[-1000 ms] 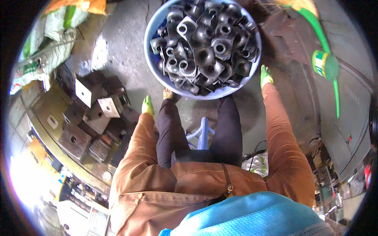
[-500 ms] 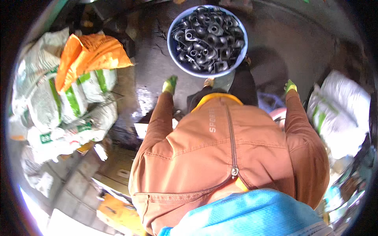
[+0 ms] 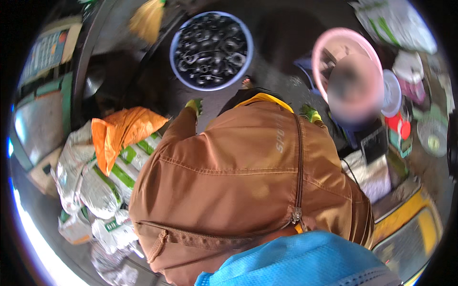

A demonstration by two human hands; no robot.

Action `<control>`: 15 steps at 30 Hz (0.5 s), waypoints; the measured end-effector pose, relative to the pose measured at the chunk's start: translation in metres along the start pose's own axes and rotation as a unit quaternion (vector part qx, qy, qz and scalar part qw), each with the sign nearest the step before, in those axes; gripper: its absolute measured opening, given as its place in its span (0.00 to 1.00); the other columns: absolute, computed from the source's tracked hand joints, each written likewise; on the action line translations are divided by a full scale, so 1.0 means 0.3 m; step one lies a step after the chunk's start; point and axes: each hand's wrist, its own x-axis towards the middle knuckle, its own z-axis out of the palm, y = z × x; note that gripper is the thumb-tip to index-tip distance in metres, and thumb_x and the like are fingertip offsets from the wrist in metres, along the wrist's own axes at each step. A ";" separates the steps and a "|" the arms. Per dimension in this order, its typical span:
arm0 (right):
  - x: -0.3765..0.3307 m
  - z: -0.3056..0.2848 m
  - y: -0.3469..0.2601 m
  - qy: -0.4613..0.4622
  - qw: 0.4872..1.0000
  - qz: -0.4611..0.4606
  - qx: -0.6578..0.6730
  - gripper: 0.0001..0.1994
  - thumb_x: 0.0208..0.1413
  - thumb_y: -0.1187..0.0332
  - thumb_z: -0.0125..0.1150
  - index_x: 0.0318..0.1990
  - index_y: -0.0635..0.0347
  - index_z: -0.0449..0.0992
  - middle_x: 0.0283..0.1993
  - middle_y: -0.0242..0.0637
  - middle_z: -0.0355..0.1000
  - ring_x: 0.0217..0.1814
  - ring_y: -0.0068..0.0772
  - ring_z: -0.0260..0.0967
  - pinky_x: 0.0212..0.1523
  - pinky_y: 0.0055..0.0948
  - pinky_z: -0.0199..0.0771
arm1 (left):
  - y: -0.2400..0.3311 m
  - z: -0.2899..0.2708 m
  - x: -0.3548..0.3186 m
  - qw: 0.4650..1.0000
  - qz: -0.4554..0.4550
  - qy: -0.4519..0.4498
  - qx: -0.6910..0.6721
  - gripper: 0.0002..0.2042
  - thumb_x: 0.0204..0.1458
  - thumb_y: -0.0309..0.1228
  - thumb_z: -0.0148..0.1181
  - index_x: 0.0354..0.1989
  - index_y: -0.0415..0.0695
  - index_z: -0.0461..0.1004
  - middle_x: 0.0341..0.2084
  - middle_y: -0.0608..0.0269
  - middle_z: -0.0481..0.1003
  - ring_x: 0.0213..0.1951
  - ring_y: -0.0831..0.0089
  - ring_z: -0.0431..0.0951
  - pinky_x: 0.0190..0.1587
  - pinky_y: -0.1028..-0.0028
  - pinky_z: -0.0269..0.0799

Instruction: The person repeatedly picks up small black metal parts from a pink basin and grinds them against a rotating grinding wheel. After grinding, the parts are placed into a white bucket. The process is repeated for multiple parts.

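Seen from above, the person bends forward in a brown jacket point(image 3: 248, 181), both arms reaching down toward the floor point(image 3: 272, 81). A round blue-rimmed basin point(image 3: 211, 50) stands on the dark floor ahead of the person, near the top of the view, filled with dark metal parts point(image 3: 210, 47), ring-shaped and tubular, heaped level with the rim.

The left hand point(image 3: 194, 106), in a green glove, hangs below the basin and slightly to its left, near it but clear of the rim. Whether its fingers are spread or pressed together cannot be told; the glove shows only as a small patch at the end of the sleeve, and it holds nothing visible. The right hand point(image 3: 310, 113), also in a green glove, sits lower and to the right, well apart from the basin, partly hidden by the shoulder of the jacket; the state of its fingers cannot be told either.

To the person's left lie white sacks with green stripes point(image 3: 105, 176) and an orange bag point(image 3: 121, 131) resting on top of them. To the right stands a pink plastic basin point(image 3: 329, 45), with a white disc-shaped lid or plate point(image 3: 393, 93) just beside it. A straw broom head point(image 3: 148, 19) shows at the top left of the basin
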 end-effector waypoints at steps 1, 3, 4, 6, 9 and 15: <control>-0.095 -0.058 0.024 0.029 0.998 -0.030 0.038 0.20 0.57 0.56 0.52 0.56 0.50 0.67 0.48 0.42 0.71 0.46 0.45 0.70 0.47 0.43 0.69 | 0.054 0.109 -0.026 0.997 0.011 -0.072 0.009 0.10 0.54 0.42 0.53 0.36 0.52 0.76 0.29 0.69 0.74 0.30 0.73 0.69 0.32 0.71 0.62; -0.297 -0.189 0.106 0.140 0.986 -0.073 0.056 0.21 0.57 0.56 0.53 0.57 0.50 0.66 0.49 0.40 0.72 0.45 0.43 0.70 0.46 0.41 0.69 | 0.213 0.374 -0.092 0.977 0.135 -0.071 0.146 0.08 0.52 0.40 0.55 0.32 0.51 0.75 0.26 0.69 0.73 0.27 0.73 0.69 0.30 0.71 0.62; -0.393 -0.264 0.157 0.174 0.977 -0.110 0.052 0.22 0.57 0.55 0.53 0.57 0.50 0.66 0.48 0.39 0.72 0.44 0.40 0.70 0.44 0.39 0.69 | 0.330 0.528 -0.122 0.953 0.206 -0.084 0.208 0.07 0.51 0.39 0.56 0.30 0.50 0.75 0.25 0.70 0.72 0.26 0.73 0.69 0.28 0.70 0.62; -0.579 -0.423 0.290 0.265 0.950 -0.108 0.124 0.23 0.55 0.47 0.53 0.55 0.46 0.68 0.50 0.36 0.71 0.48 0.41 0.69 0.51 0.44 0.66 | 0.540 0.785 -0.224 0.678 0.445 -0.226 0.540 0.06 0.51 0.32 0.53 0.34 0.48 0.76 0.28 0.68 0.75 0.28 0.72 0.72 0.32 0.72 0.67; -0.807 -0.638 0.500 0.411 0.893 -0.098 0.151 0.19 0.55 0.49 0.54 0.49 0.47 0.71 0.41 0.34 0.74 0.43 0.36 0.70 0.40 0.37 0.65 | 0.682 1.201 -0.431 0.867 0.239 -0.233 0.369 0.11 0.52 0.36 0.53 0.37 0.43 0.75 0.31 0.63 0.77 0.33 0.70 0.77 0.38 0.71 0.71; -1.027 -0.715 0.792 0.474 0.671 -0.220 0.526 0.07 0.55 0.61 0.56 0.35 0.53 0.72 0.30 0.33 0.72 0.32 0.34 0.70 0.34 0.38 0.72 | 0.479 1.622 -0.794 0.708 0.259 -0.345 0.559 0.19 0.56 0.48 0.50 0.31 0.43 0.74 0.22 0.64 0.74 0.28 0.72 0.74 0.33 0.71 0.68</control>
